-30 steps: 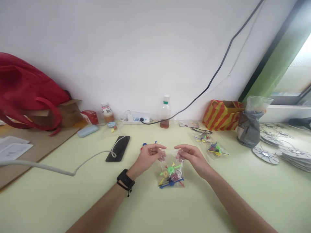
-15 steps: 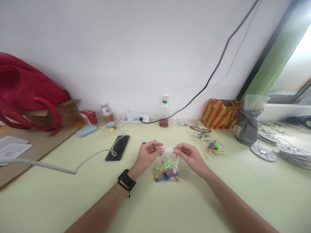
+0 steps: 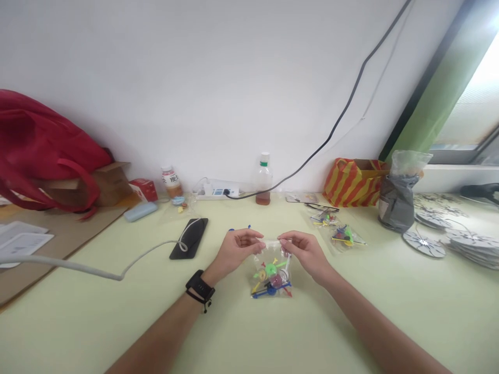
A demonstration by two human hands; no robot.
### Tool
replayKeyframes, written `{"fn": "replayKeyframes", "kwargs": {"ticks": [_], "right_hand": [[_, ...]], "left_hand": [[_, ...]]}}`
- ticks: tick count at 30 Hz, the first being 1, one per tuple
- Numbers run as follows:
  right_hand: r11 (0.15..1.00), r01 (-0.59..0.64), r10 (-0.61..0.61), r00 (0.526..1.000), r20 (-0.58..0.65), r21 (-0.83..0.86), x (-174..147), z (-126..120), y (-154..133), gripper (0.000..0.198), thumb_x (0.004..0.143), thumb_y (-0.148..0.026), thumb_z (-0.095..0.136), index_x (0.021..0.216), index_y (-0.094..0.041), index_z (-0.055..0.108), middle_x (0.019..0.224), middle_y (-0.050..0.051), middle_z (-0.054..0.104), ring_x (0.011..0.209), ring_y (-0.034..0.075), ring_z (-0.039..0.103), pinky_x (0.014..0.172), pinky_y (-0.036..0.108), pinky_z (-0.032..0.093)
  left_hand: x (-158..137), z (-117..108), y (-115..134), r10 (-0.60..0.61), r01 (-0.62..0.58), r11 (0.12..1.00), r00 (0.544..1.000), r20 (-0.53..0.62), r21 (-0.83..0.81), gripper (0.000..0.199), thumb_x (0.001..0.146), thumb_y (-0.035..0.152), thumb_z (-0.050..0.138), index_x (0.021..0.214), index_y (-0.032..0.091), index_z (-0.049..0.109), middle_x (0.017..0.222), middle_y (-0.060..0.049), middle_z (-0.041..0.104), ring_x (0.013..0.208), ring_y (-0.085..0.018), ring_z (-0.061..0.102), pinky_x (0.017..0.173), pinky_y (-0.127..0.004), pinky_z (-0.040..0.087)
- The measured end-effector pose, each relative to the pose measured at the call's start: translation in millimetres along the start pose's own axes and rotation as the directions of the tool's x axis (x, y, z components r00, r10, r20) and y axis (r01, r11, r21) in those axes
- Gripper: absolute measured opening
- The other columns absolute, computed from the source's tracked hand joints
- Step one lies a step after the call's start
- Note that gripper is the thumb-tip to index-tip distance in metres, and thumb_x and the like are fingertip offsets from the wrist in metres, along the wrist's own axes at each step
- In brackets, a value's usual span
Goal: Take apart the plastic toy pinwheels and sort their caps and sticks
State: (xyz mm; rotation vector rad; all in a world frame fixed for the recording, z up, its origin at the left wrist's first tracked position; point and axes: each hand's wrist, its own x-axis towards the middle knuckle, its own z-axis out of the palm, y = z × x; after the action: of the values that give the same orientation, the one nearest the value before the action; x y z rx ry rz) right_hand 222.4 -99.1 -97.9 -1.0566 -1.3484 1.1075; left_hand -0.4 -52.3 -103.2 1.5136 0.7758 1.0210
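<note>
Between my hands hangs a clear plastic bag (image 3: 272, 275) with several small coloured plastic pieces inside, among them blue, green, yellow, red and white arrow-like parts. My left hand (image 3: 238, 252) pinches its top left corner between thumb and fingers. At the top right corner my right hand (image 3: 306, 253) has the same kind of pinch. The upper edge is stretched between the two hands, and the pieces lie toward the bottom. Partly hidden behind my left hand, a small blue piece (image 3: 249, 227) rests on the table.
Two similar filled bags (image 3: 346, 236) lie to the right, near eyeglasses (image 3: 322, 208). A black phone (image 3: 189, 239) with a pale cable is at left. Along the wall stand a bottle (image 3: 264, 182), a power strip (image 3: 216, 190) and a striped bag (image 3: 353, 182). Grey discs (image 3: 424, 244) are stacked far right.
The bag has shifted slightly right and down in view, and its upper edge now looks flatter and more stretched. Both hands keep their pinch on it.
</note>
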Motion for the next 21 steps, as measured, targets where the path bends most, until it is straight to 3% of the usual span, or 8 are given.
{"fn": "replayKeyframes", "kwargs": {"ticks": [4, 8, 12, 16, 19, 21], "right_hand": [[0.997, -0.049, 0.05, 0.999, -0.013, 0.059, 1, -5, 4, 0.033, 0.077, -0.045, 0.078, 0.099, -0.02, 0.079, 0.075, 0.004, 0.071, 0.071, 0.019, 0.062, 0.068, 0.033, 0.049], [0.992, -0.082, 0.082, 0.997, 0.011, 0.092, 2, -9, 8, 0.025, 0.079, -0.04, 0.073, 0.093, -0.021, 0.082, 0.085, 0.007, 0.076, 0.079, 0.021, 0.064, 0.075, 0.034, 0.049], [1.0, -0.017, 0.017, 1.0, 0.013, 0.018, 1, -7, 5, 0.019, 0.081, -0.036, 0.07, 0.088, -0.022, 0.081, 0.091, 0.007, 0.075, 0.088, 0.022, 0.064, 0.079, 0.034, 0.049], [0.998, 0.05, -0.048, 0.998, 0.038, -0.038, -1, -3, 1, 0.023, 0.081, -0.042, 0.072, 0.09, -0.022, 0.079, 0.094, 0.007, 0.075, 0.088, 0.022, 0.065, 0.08, 0.035, 0.05], [0.997, 0.074, -0.073, 0.997, 0.021, -0.039, -1, -1, 3, 0.032, 0.081, -0.046, 0.075, 0.102, -0.022, 0.076, 0.087, 0.005, 0.072, 0.082, 0.021, 0.064, 0.077, 0.035, 0.051], [0.996, 0.082, -0.081, 0.997, 0.004, -0.036, 0, -1, 6, 0.039, 0.08, -0.047, 0.077, 0.11, -0.022, 0.073, 0.081, 0.004, 0.07, 0.078, 0.019, 0.063, 0.075, 0.034, 0.051]], "left_hand": [[0, -3, 3, -0.007, 0.007, 1.0, 1.0, 0.021, 0.008, 0.03, 0.078, 0.038, 0.083, 0.097, 0.015, 0.078, 0.08, -0.007, 0.076, 0.071, -0.018, 0.071, 0.071, -0.029, 0.056], [0, -5, 7, -0.037, 0.037, 0.999, 0.999, -0.006, -0.028, 0.021, 0.081, 0.034, 0.079, 0.093, 0.016, 0.08, 0.081, -0.008, 0.077, 0.073, -0.018, 0.071, 0.072, -0.029, 0.056], [-1, -4, 8, -0.033, 0.033, 0.998, 0.999, -0.011, -0.045, 0.017, 0.081, 0.031, 0.078, 0.089, 0.016, 0.08, 0.083, -0.008, 0.077, 0.078, -0.018, 0.07, 0.076, -0.029, 0.056], [0, -2, 1, -0.007, 0.008, 1.0, 0.998, -0.056, 0.007, 0.026, 0.075, 0.034, 0.086, 0.093, 0.016, 0.079, 0.08, -0.005, 0.075, 0.073, -0.016, 0.068, 0.072, -0.027, 0.056], [1, -3, -4, 0.006, -0.003, 0.999, 0.998, -0.056, 0.049, 0.035, 0.076, 0.035, 0.086, 0.105, 0.017, 0.078, 0.081, -0.005, 0.075, 0.074, -0.016, 0.068, 0.073, -0.027, 0.055], [2, -6, -5, 0.006, -0.002, 0.997, 0.999, -0.041, 0.081, 0.033, 0.077, 0.037, 0.084, 0.102, 0.016, 0.079, 0.085, -0.006, 0.076, 0.075, -0.016, 0.068, 0.071, -0.026, 0.055]]}}
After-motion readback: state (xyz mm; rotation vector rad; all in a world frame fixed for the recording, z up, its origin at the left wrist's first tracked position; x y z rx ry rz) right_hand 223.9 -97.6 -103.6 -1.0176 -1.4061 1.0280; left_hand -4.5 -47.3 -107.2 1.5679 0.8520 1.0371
